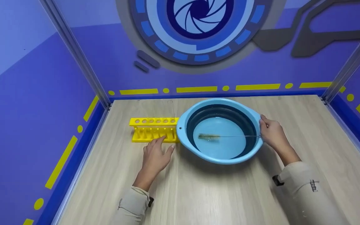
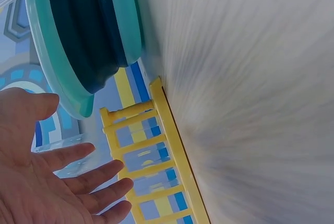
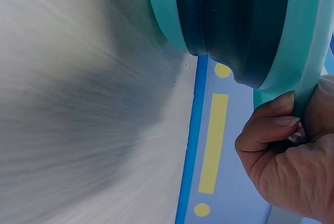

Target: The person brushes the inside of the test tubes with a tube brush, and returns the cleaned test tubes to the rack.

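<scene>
A light blue basin (image 1: 227,162) with a dark folding wall is in the middle of the head view. My right hand (image 1: 273,132) grips its right rim; in the right wrist view the fingers (image 3: 274,125) and thumb pinch that edge. Inside the basin lies a tube brush (image 1: 209,136) with tan bristles, its thin wire reaching the rim by my right hand. My left hand (image 1: 156,154) has its fingers spread, in front of a yellow test tube rack (image 1: 155,140). In the left wrist view that hand (image 2: 47,182) holds nothing. Whether it touches the rack, I cannot tell.
Faint clear tube shapes (image 2: 68,153) show behind the rack in the left wrist view. The wooden table (image 1: 217,200) ends at a blue patterned back wall (image 1: 111,68), with side panels left and right.
</scene>
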